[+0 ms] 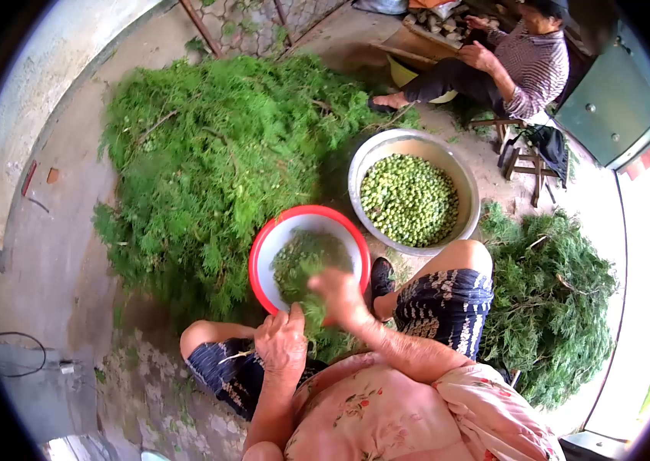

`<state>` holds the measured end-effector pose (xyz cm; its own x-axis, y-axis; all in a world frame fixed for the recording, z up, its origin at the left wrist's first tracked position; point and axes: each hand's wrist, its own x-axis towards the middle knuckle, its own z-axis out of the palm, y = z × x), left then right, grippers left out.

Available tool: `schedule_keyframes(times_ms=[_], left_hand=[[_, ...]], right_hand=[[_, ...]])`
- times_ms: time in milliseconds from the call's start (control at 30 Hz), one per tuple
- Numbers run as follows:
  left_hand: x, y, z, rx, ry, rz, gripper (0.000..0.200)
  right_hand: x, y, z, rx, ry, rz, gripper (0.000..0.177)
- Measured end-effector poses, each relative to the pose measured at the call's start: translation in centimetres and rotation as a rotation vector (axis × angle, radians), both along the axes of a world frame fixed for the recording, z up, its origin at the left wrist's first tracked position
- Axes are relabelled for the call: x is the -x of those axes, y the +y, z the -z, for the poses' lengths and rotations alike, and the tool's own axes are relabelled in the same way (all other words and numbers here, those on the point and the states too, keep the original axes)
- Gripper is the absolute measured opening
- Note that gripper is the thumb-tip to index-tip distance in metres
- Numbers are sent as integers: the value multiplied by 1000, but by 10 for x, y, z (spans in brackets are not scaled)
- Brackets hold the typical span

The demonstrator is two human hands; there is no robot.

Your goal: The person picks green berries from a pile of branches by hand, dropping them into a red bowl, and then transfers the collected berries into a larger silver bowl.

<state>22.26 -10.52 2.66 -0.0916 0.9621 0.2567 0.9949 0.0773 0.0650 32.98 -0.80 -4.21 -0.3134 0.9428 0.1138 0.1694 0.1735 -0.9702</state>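
Note:
Fingers closed round the stem end of a green leafy sprig (312,309), my left hand (282,340) is at the near rim of a white basin with a red rim (256,265). My right hand (336,296), blurred by motion, is over the basin's near right side, by the sprig's leaves; its fingers are too smeared to read. Green bits (306,265) lie inside the basin. Just beyond it to the right, a wide metal basin (467,180) holds many small round green fruits (409,200).
A large heap of green branches (210,169) spreads at the left and ahead. Another pile (548,307) lies at the right. A seated person (532,61) is at the upper right, near a small wooden stool (528,161) and a green metal panel (617,100).

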Motion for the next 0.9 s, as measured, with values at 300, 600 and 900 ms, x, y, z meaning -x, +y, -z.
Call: schedule_keyframes(times_ms=[300,600,900], left_hand=[[33,-11,-12,-358,-1482,-799,43],[22,0,3,-362,-2256,-643,50],[-28,13,-7,-161,-1633,-463,52]], right_hand=[[-23,52,-44,-175,268,335,19],[-25,8,-8,-149,-237,-62,36],[-8,-30,-59,-124,-300,-458,78]])
